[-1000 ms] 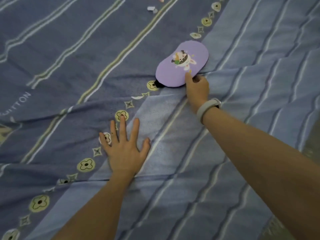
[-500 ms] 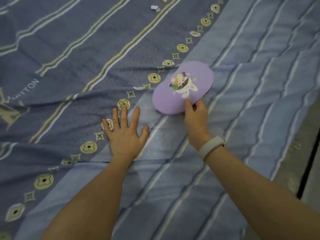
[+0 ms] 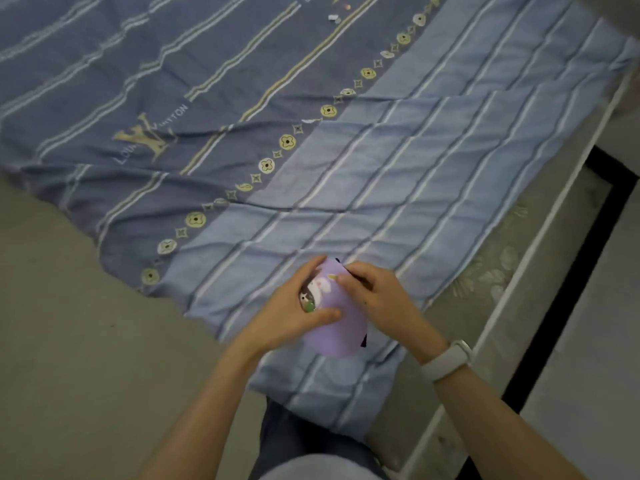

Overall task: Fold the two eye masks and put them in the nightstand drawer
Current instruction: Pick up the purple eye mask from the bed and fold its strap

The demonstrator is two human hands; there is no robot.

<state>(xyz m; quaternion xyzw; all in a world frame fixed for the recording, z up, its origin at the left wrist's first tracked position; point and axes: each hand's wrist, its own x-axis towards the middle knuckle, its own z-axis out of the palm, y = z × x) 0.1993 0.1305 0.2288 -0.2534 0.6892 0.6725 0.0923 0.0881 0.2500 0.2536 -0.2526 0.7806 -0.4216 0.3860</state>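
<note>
A purple eye mask (image 3: 337,329) with a cartoon animal print is held upright in front of me, above the near part of the blue striped bedsheet (image 3: 398,174). My left hand (image 3: 291,313) grips its left side, thumb across the print. My right hand (image 3: 377,294), with a white wristband, pinches its top right edge. A bit of black strap shows at the mask's lower right. No second eye mask and no nightstand drawer are in view.
The sheet lies on a grey mattress (image 3: 69,323) whose bare surface shows at the left. The bed's right edge with white piping (image 3: 526,258) runs diagonally, with a dark gap beside it. Small bits (image 3: 334,18) lie far up the sheet.
My right hand pulled the mask from the far sheet towards me. My left hand left the sheet and took hold of the mask too. The view has drawn back.
</note>
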